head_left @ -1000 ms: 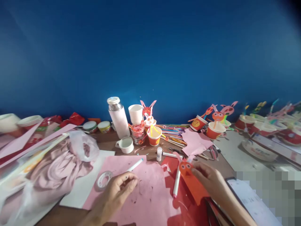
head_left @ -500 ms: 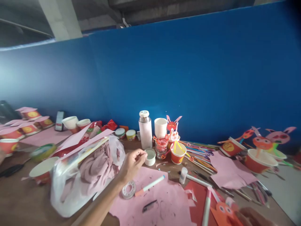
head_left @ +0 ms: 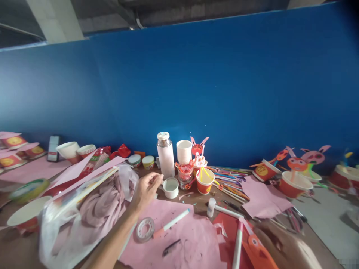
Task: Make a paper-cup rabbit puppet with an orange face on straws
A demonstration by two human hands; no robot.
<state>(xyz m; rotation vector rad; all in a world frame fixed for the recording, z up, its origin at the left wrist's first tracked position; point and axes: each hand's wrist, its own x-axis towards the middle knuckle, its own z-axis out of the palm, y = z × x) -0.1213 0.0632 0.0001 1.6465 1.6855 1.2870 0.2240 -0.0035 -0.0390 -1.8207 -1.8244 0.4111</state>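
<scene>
My left hand (head_left: 147,188) is closed in a pinch beside a small white cup (head_left: 171,192) standing on the table. Its fingertips are just above the cup's handle; whether they touch it, or hold anything small, I cannot tell. Right behind the cup is a white thermos bottle (head_left: 166,158). At the lower right, my right hand (head_left: 288,243) is smeared by motion, next to an orange paper cutout with an eye (head_left: 256,244). Its grip is unclear. Between the hands lie pink paper (head_left: 193,239), a tape roll (head_left: 145,229), a marker (head_left: 174,222) and a black pen (head_left: 171,247).
On the left is a plastic bag (head_left: 56,239) with pink cloth. A red paper cup (head_left: 205,183) and a bundle of coloured sticks (head_left: 232,179) are at the back. Cups with paper animal heads (head_left: 297,183) stand right. A blue partition (head_left: 196,82) rises behind.
The view has swung right. My left fingers have drawn left from the white cup's rim, baring its handle; the cup stays beside the thermos. My right hand has come further into view.
</scene>
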